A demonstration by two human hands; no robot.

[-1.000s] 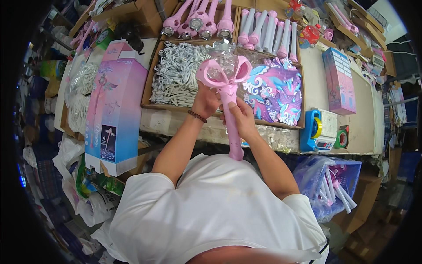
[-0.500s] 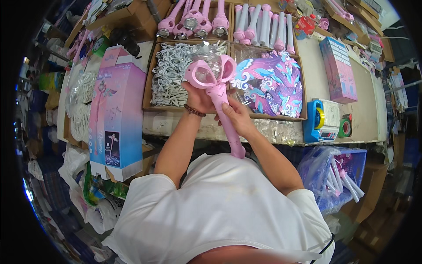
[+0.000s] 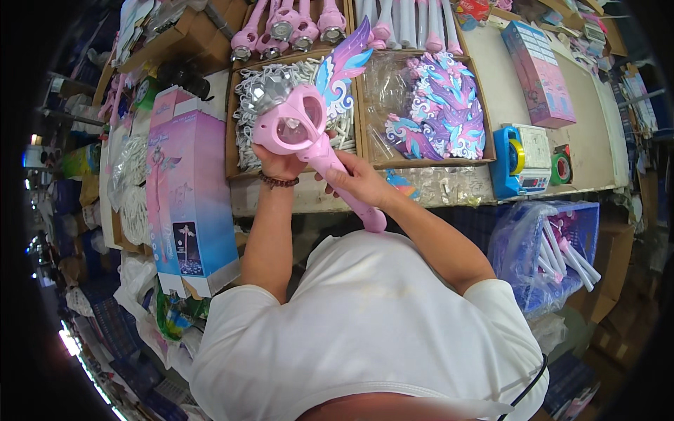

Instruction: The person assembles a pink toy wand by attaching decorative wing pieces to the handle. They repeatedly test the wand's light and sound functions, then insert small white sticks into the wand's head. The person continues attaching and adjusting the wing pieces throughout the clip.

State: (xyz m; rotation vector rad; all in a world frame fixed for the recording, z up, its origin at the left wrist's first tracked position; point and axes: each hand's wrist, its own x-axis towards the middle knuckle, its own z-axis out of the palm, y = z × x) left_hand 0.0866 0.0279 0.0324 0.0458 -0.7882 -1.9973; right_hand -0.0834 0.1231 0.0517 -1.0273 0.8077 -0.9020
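Note:
A pink toy wand (image 3: 330, 165) slants across the middle, its round openwork head at the upper left and its handle end near my shirt. Silver faceted plastic (image 3: 270, 88) tops the head. A purple-and-blue wing (image 3: 344, 67) stands out from the head's right side; where it joins is hard to make out. Under the head, my left hand (image 3: 279, 163) is closed around it from below, with its fingers partly hidden. My right hand (image 3: 361, 181) wraps the upper handle.
Cardboard compartments hold white cord bundles (image 3: 246, 137), loose wings (image 3: 449, 105), pink wand parts (image 3: 305, 31) and grey-white handles (image 3: 404, 28). A tall box (image 3: 186, 189) stands left. At right are a blue tape dispenser (image 3: 507, 165), another box (image 3: 537, 74) and a blue crate (image 3: 590, 224).
Both hands have moved left with the wand, and its head has turned. The wing now shows plainly above the cord compartment; earlier it blended with the wing pile.

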